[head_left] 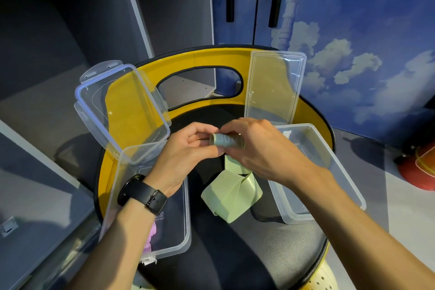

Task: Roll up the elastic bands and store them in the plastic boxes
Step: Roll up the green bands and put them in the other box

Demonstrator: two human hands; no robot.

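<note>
Both hands, left [188,148] and right [256,146], pinch the green band's [231,192] rolled end between them.

A home room: cloud-painted wardrobe doors [353,30], open shelving [70,30].

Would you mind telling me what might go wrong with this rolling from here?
1. Both hands, left and right, pinch a small roll; a slip would likely let the green band spring loose.
2. The unrolled tail lies folded and twisted on the black seat, so creases may get wound in.
3. The right box overhangs the seat edge; a forearm nudge might tip it.
</note>
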